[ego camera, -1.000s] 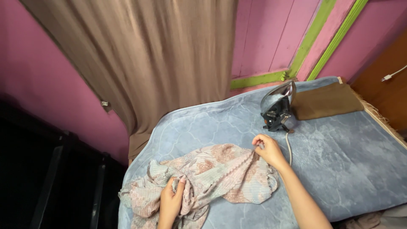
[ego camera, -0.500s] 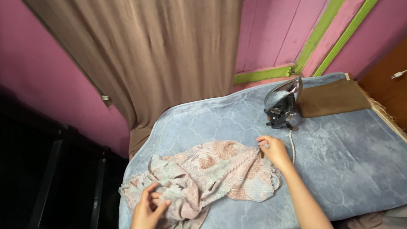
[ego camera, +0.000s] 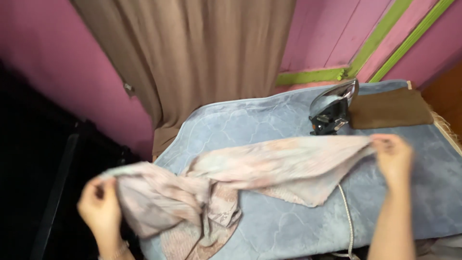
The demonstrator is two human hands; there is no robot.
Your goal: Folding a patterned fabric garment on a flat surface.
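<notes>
- Head view: the left hand (ego camera: 100,207), blurred, is clenched on one end of a pink-and-pale-blue patterned cloth (ego camera: 250,166), out past the left edge of the blue quilted pad (ego camera: 288,226) that covers the work surface.
- The right hand (ego camera: 393,156), also blurred, grips the opposite end of the cloth in closed fingers, above the pad's right half.
- Between the two hands the cloth is stretched wide, most of it lifted off the pad; its middle sags in a twisted bunch near the pad's front-left corner, and a lower flap trails down onto the pad.
- A metal iron (ego camera: 333,108) stands on its heel near the pad's far edge, its shiny soleplate tilted upward, just beyond the raised cloth and apart from it.
- The iron's pale cord (ego camera: 347,216) runs across the pad toward the front edge, passing under the cloth.
- A folded brown cloth (ego camera: 391,108) lies flat at the far right corner, just beside the iron.
- Open pad shows at the front centre and along the right side, under and past the right forearm.
- The pad looks plush, stitched in curved outlines; the patterned cloth is thin and light, with a floral print.
- A taupe curtain (ego camera: 192,58) hangs in soft folds behind the pad's far-left corner, against a pink wall (ego camera: 38,58) with green trim (ego camera: 313,76).
</notes>
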